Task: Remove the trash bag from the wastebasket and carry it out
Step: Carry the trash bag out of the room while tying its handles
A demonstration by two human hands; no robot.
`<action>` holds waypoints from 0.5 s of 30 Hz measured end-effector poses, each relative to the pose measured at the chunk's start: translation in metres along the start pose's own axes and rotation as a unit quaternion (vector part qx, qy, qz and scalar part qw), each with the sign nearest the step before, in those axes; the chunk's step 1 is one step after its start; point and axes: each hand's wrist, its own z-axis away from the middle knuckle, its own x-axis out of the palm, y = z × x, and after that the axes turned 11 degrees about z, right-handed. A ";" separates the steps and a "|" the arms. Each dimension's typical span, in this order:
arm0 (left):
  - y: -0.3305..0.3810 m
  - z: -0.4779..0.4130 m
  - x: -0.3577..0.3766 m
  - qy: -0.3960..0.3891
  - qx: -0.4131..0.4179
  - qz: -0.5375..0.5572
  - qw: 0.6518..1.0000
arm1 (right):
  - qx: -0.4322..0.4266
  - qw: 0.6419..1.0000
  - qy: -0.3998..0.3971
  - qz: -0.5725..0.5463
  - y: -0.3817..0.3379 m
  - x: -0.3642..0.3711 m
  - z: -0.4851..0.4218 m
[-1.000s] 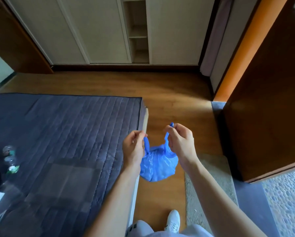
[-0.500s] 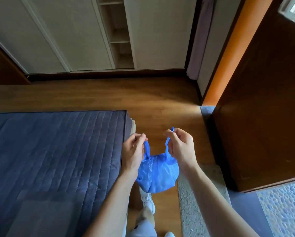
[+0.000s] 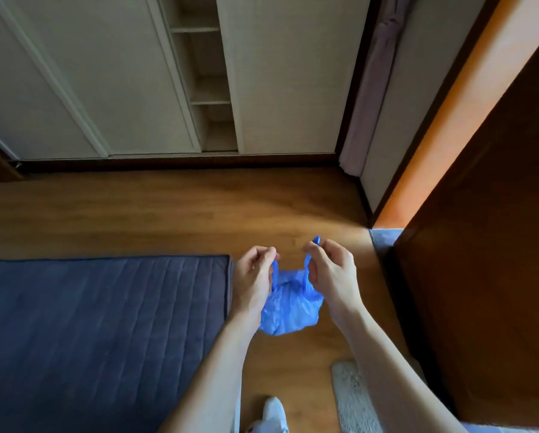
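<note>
- Walking forward since the earlier pictures, drawing nearer to the wardrobe (image 3: 287,73) and passing the end of the quilted mattress (image 3: 105,323), carrying the trash bag (image 3: 288,310) just as before.
- Holding the bag in the air between both hands, above the wood floor (image 3: 199,220), already out of the wastebasket; seeing no wastebasket anywhere.
- Pinching one handle loop with the left hand (image 3: 254,282), fingers curled together on the strap.
- Pinching the other loop with the right hand (image 3: 332,276), thumb and forefinger clamped, leaving the strap's tip poking up above the knuckles.
- Judging the bag as light and soft: small, thin crinkled film, sagging into a rounded pouch.
- Treating the film as slick and easily torn, so gripping at the bunched handles, not the thin belly.
- Probably heading for the open door (image 3: 487,276) on the right.
</note>
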 end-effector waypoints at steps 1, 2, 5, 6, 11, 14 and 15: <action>0.004 -0.014 0.001 -0.004 -0.002 0.000 1.000 | 0.000 1.000 0.004 0.002 -0.004 0.007 -0.011; 0.007 -0.027 0.001 -0.007 -0.002 0.005 1.000 | 0.000 1.000 0.007 0.003 -0.007 0.013 -0.021; 0.013 -0.061 0.003 -0.015 0.000 0.014 1.000 | 0.005 1.000 0.020 -0.006 -0.012 0.028 -0.046; 0.015 -0.071 0.004 -0.018 0.002 0.014 1.000 | 0.007 1.000 0.022 -0.009 -0.013 0.031 -0.055; 0.017 -0.128 0.011 -0.014 0.034 -0.004 0.999 | 0.023 1.000 0.019 -0.002 -0.020 0.044 -0.109; 0.011 -0.163 0.014 -0.008 0.026 -0.007 1.000 | 0.021 1.000 0.007 0.006 -0.019 0.056 -0.147; 0.009 -0.174 0.015 -0.006 0.023 -0.013 1.000 | 0.019 1.000 0.003 0.007 -0.017 0.061 -0.160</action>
